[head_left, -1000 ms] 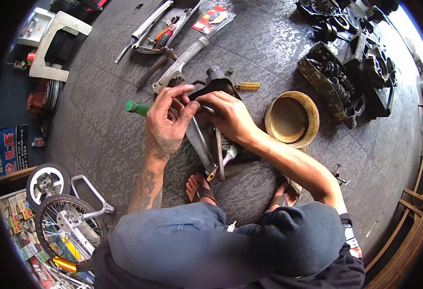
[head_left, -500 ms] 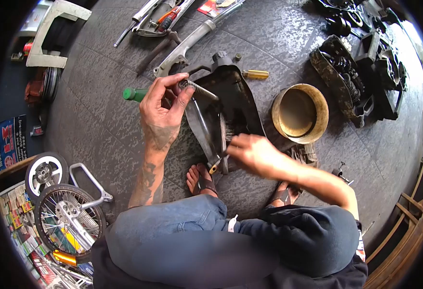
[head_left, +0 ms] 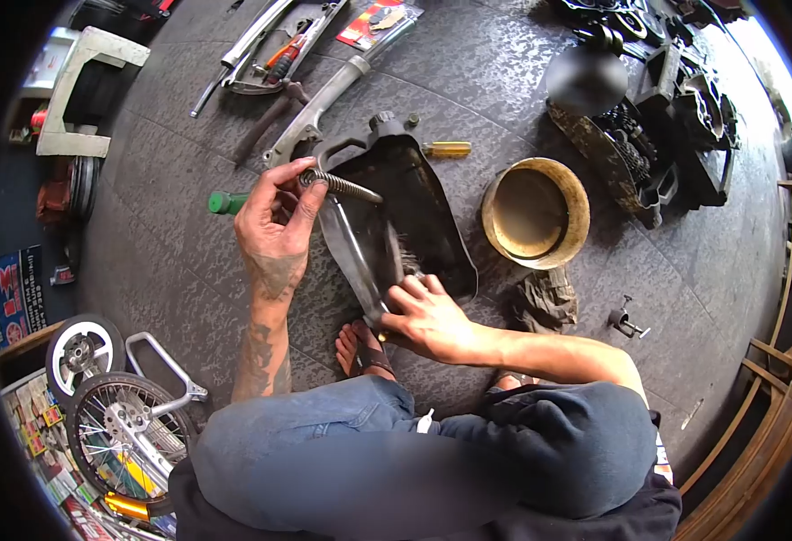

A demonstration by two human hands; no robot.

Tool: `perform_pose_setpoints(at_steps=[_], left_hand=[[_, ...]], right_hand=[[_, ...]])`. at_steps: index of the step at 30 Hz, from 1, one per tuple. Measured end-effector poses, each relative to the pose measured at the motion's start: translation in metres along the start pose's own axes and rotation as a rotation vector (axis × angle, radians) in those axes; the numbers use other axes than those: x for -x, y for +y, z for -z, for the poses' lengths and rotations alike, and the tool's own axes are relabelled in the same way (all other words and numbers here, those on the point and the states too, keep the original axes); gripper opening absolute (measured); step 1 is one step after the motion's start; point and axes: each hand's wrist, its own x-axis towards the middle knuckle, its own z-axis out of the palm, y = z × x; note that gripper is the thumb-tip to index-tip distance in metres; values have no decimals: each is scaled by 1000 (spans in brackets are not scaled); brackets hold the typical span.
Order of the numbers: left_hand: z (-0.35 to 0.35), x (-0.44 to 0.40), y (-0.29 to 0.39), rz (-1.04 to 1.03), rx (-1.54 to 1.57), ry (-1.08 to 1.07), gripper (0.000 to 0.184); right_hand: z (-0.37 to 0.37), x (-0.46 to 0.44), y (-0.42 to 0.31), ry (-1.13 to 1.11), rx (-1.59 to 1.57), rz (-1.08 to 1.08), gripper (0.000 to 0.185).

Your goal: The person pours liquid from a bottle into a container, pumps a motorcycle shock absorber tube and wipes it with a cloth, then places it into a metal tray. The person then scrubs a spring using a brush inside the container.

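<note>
My left hand [head_left: 277, 225] pinches one end of a metal coil spring [head_left: 351, 187], which points right over a black cut-open container [head_left: 427, 212]. Lower down, my right hand [head_left: 425, 317] has its fingers closed at the near end of a wire brush [head_left: 403, 261]; its grip is partly hidden and blurred. The brush lies over the container beside a metal tube [head_left: 352, 252]. Just left of my left hand is a green bottle cap [head_left: 221, 203].
Beyond the container lie a fork leg [head_left: 324, 104] and a yellow-handled screwdriver [head_left: 447, 149]. To the right stand a round tub of liquid [head_left: 579, 212], a dark rag [head_left: 547, 302] and engine parts [head_left: 630, 144]. Wheels [head_left: 130, 428] are at the lower left.
My right hand has left the spring and moved down to the brush. My left hand keeps the spring. The whole view has shifted slightly.
</note>
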Motion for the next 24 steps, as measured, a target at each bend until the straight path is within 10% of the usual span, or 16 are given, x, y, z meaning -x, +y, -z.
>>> perform_pose_setpoints(at_steps=[12,16,24], left_hand=[[9,-3,-6,16,-61,19,24],[12,-1,-3,80,-87,-1,25],[1,4,11,-31,-184,-68,25]], right_hand=[[4,-8,20,161,-11,-46,20],[60,-14,34,618,-797,-532,20],[108,-50,37,984,-1182,-351,25]])
